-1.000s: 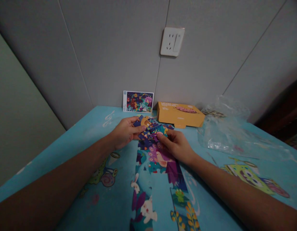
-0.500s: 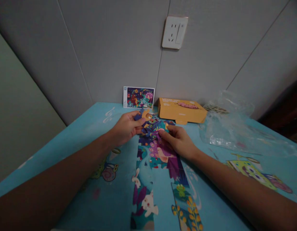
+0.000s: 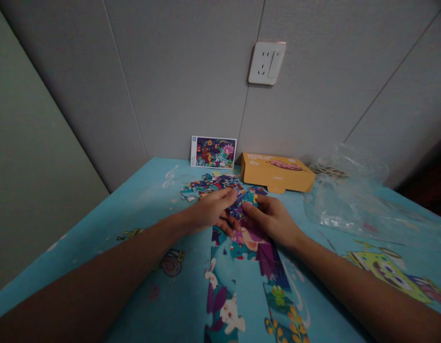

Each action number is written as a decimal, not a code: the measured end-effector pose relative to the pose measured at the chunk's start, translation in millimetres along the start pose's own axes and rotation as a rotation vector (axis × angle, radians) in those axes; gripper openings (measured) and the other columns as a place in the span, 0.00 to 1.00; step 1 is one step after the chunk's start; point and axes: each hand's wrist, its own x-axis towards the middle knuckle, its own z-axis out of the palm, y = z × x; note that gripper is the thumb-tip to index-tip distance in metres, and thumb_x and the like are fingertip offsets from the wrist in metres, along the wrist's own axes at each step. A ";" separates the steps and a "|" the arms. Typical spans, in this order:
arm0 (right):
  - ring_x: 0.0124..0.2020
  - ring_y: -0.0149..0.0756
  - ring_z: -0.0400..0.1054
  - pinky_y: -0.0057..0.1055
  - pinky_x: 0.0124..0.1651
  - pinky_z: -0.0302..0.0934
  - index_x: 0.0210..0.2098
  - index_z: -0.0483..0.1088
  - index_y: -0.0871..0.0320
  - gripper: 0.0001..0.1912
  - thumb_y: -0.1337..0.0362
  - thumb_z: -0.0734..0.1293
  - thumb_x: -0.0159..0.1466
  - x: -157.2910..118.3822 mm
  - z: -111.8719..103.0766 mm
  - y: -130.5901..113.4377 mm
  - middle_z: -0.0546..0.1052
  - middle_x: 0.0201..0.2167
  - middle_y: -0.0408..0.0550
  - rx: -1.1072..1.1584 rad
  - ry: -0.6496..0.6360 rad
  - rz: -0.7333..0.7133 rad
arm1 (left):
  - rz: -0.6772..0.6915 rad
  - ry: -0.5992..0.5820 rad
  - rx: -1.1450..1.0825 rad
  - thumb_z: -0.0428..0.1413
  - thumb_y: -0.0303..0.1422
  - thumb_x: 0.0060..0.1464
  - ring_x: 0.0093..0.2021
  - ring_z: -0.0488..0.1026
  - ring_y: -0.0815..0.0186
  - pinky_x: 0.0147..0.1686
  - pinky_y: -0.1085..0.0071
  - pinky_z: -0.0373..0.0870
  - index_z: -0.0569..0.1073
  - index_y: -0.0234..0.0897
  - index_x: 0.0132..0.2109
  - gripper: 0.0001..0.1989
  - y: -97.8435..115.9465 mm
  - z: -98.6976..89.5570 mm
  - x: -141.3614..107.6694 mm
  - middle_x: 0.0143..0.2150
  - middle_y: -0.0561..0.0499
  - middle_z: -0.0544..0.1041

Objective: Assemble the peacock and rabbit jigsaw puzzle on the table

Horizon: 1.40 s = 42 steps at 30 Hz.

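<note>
Room: blue cartoon-printed table cover [image 3: 145,202], left of the loose colourful cardboard puzzle pieces [image 3: 209,185].
Right side blocked: orange cardboard box [image 3: 276,172], crumpled clear plastic bag [image 3: 343,190].
Far edge blocked: upright picture card [image 3: 213,152], grey wall panel [image 3: 184,81].

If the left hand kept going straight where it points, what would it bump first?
Probably the puzzle pieces pinched in the right hand, just past the fingertips of the left hand; they may be touching.

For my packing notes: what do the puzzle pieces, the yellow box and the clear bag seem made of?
The puzzle pieces look like matte printed cardboard, judging by their stiff, cut shapes. The yellow box seems thin folded card. The clear bag looks like thin plastic, shiny and crinkled.
</note>
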 end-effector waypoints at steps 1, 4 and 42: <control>0.21 0.28 0.56 0.27 0.22 0.51 0.27 0.66 0.59 0.20 0.47 0.64 0.60 0.3 0.2 -0.5 0.67 0.21 0.42 0.005 -0.021 -0.007 | -0.022 -0.015 0.029 0.54 0.49 0.57 0.25 0.74 0.66 0.22 0.73 0.71 0.65 0.36 0.45 0.21 -1.0 0.2 -0.8 0.28 0.51 0.71; 0.20 0.26 0.53 0.26 0.22 0.48 0.26 0.63 0.59 0.20 0.47 0.65 0.60 -0.2 1.5 -1.8 0.64 0.20 0.40 0.045 -0.006 -0.024 | -0.029 -0.002 0.127 0.50 0.56 0.55 0.22 0.71 0.67 0.19 0.74 0.67 0.66 0.35 0.47 0.28 2.5 -2.4 -2.4 0.24 0.53 0.69; 0.38 0.49 0.71 0.35 0.35 0.56 0.51 0.67 0.66 0.33 0.43 0.61 0.60 22.4 -48.9 12.3 0.77 0.36 0.61 -0.818 0.431 0.392 | 0.497 0.458 0.826 0.54 0.32 0.53 0.25 0.67 0.70 0.26 0.75 0.65 0.75 0.33 0.39 0.09 22.7 -40.0 -1.4 0.25 0.53 0.71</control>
